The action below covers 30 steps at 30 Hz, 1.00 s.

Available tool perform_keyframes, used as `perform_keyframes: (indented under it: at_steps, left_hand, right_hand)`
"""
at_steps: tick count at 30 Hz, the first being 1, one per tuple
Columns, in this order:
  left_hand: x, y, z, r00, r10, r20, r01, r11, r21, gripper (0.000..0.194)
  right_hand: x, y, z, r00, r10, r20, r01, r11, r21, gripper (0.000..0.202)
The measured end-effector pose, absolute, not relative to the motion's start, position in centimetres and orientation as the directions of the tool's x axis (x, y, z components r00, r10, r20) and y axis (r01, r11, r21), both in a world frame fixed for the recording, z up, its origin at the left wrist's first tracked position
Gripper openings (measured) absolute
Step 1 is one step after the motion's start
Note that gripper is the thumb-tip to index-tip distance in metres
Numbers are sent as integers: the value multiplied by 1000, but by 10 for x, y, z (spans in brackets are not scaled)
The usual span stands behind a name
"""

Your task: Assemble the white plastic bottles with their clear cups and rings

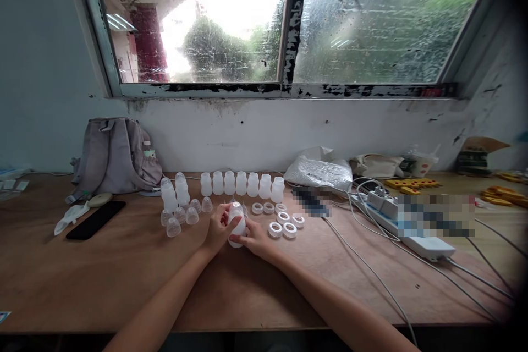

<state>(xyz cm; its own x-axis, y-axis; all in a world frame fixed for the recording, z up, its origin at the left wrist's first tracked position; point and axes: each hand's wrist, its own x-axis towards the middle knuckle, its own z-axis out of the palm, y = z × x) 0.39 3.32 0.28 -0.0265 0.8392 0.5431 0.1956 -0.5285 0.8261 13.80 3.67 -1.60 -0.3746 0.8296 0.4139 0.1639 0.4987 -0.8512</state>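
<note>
A frosted white baby bottle (236, 226) stands upright between my hands, with a cap or collar on its top. My left hand (218, 224) wraps its upper left side, and my right hand (254, 237) grips its lower right side. Just behind my fingers, small clear pieces (244, 208) show in part, perhaps teats. Open frosted bottles (253, 185) form a row at the back. Two bottles topped with clear domes (182, 190) stand at the left. Several clear dome caps (174, 227) lie in front of those two. White screw rings (289, 230) lie to the right of my hands.
At the back left sits a grey backpack (109, 157), with a black phone (95, 220) and a crumpled white wrapper (71, 219) before it. A silver padded bag (319, 169) rests against the wall. On the right, a white power strip (429, 246) trails several cables.
</note>
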Motion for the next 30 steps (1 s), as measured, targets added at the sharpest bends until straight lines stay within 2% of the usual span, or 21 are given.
perform_keyframes:
  at_steps: [6,11,15,19,22,27,30]
  left_hand:
    - [-2,30,12,7,849,528,205,-518,830,30]
    - [-17,30,36,209,838,504,314,-546,777,27]
    - [-25,31,56,341,828,445,401,-556,728,24]
    - [-30,37,71,355,831,430,466,-555,689,23]
    - [-39,51,89,372,817,441,489,-576,656,27]
    - [-69,86,135,240,804,543,581,-567,583,28]
    - [-92,108,158,185,838,514,720,-471,509,36]
  right_hand:
    - [137,33,-12,-375,840,393,123,465,-877,38]
    - [137,32,-10,-381,847,371,122,443,-888,38]
    - [139,33,-14,-374,851,368,194,460,-867,42]
    - [139,33,-17,-389,836,388,240,499,-833,39]
    - [139,32,-18,-348,824,446,226,536,-813,45]
    - [139,34,-21,-248,816,523,246,575,-780,48]
    - [139,35,-23,-239,829,505,272,557,-785,41]
